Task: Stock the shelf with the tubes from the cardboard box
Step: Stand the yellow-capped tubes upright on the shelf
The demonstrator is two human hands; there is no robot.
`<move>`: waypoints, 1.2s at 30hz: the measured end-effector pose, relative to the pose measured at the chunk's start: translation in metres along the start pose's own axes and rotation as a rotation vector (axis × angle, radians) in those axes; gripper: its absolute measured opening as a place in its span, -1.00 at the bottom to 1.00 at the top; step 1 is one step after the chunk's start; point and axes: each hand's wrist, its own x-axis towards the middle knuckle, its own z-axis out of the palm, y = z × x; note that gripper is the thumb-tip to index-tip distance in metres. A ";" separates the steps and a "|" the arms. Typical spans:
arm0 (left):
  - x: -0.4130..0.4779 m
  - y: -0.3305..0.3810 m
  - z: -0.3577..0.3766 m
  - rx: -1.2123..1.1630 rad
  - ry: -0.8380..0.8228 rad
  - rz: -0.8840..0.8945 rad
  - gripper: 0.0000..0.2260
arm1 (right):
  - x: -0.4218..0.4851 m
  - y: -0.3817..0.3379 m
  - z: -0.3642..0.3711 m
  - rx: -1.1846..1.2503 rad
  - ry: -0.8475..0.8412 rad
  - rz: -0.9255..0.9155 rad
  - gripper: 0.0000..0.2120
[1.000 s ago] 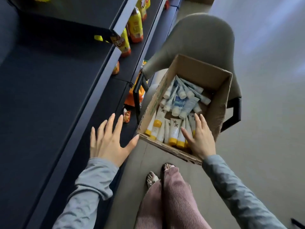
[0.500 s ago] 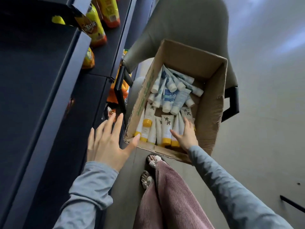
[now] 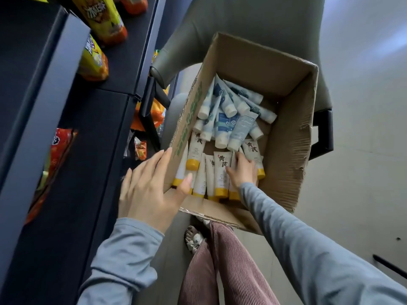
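An open cardboard box (image 3: pixel 286 150) sits on a grey chair beside the dark shelf (image 3: pixel 88 172). Inside it, white tubes with yellow caps (image 3: pixel 199 179) lie in a row at the near end. Blue-and-white tubes with white caps (image 3: pixel 224 126) are piled behind them. My left hand (image 3: pixel 149 186) grips the box's near-left corner, fingers on the outer wall and thumb over the rim. My right hand (image 3: pixel 242 170) is down in the box, its thumb and fingers closing round a yellow-capped tube among the row.
The grey chair (image 3: pixel 242 16) with black armrests holds the box. Yellow and orange snack bags (image 3: pixel 103 18) stand on the higher shelves, and a red-orange bag (image 3: pixel 55 155) lies on a lower one. My legs and feet (image 3: pixel 220 260) are below the box.
My left hand moved right from the shelf side onto the box corner. My right hand sank deeper among the yellow-capped tubes. The view came closer to the box.
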 end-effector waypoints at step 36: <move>0.011 0.038 0.042 -0.911 -0.301 -0.158 -0.72 | -0.082 -0.042 -0.123 1.468 -0.440 -0.213 -0.81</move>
